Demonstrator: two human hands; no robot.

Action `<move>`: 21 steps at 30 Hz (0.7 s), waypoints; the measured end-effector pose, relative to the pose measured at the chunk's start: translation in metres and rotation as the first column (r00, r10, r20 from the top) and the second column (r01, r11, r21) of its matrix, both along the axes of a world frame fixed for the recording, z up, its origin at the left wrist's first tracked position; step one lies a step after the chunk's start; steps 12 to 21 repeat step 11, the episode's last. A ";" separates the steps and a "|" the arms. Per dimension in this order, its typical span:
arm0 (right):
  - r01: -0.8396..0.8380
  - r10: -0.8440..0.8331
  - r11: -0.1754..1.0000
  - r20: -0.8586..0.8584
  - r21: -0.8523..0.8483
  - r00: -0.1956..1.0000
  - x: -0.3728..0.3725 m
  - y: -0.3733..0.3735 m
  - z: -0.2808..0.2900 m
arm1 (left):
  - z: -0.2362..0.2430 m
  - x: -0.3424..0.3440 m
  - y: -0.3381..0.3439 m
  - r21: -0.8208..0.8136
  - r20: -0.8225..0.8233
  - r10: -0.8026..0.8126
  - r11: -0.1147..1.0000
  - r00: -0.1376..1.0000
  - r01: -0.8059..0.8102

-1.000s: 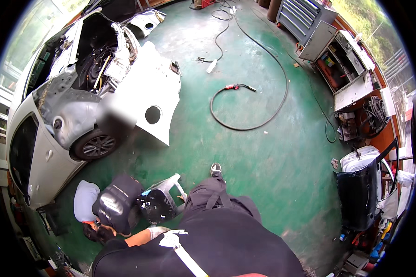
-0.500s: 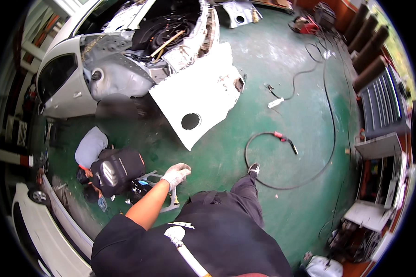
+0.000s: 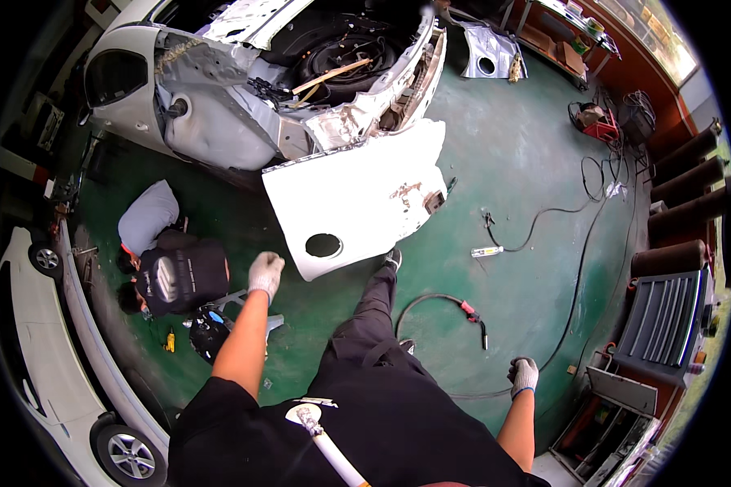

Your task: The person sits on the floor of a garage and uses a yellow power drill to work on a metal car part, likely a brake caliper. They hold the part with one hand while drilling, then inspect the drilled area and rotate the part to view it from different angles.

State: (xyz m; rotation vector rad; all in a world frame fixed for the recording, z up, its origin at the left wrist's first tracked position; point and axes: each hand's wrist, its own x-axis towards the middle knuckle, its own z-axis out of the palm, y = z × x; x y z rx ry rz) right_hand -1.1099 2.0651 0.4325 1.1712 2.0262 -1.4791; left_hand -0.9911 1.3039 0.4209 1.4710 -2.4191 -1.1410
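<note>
My left hand (image 3: 266,273), in a pale work glove, is loosely closed with nothing visible in it. It is nearest to a white car body panel (image 3: 357,191) with a round hole, just ahead by the stripped rear of a light-coloured car (image 3: 215,134). My right hand (image 3: 523,376), gloved too, hangs low at my right side with curled fingers and no visible object. The red-collared welding torch (image 3: 473,312) lies on the floor between that hand and the panel, its cable looping round. A lit cigarette (image 3: 337,458) juts in from the lower edge.
Two people (image 3: 170,252) crouch at the left beside a black bag (image 3: 209,334) and a yellow tool (image 3: 170,341). Cables and a white bottle (image 3: 486,252) lie across the green floor. A tool cabinet (image 3: 662,316) stands right; a white car (image 3: 53,341) is parked left.
I have stepped forward, and the panel is closer. My left hand has swung forward and its fingers have curled. My right hand has come into view. The torch now appears lower.
</note>
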 end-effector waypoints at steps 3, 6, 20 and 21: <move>-0.031 0.031 0.999 0.040 0.013 0.999 -0.035 -0.038 0.007 | 0.004 -0.139 -0.074 -0.262 0.019 -0.015 0.965 1.000 0.020; -0.155 0.129 0.987 0.338 0.049 0.932 -0.041 -0.079 -0.003 | -0.041 -0.246 -0.159 -0.398 0.166 -0.077 0.907 0.983 0.139; -0.463 0.407 0.886 0.544 -0.039 0.734 -0.068 -0.121 0.015 | -0.136 -0.359 -0.268 -0.180 0.312 -0.236 0.937 0.920 0.301; -0.463 0.407 0.886 0.544 -0.039 0.734 -0.068 -0.121 0.015 | -0.136 -0.359 -0.268 -0.180 0.312 -0.236 0.937 0.920 0.301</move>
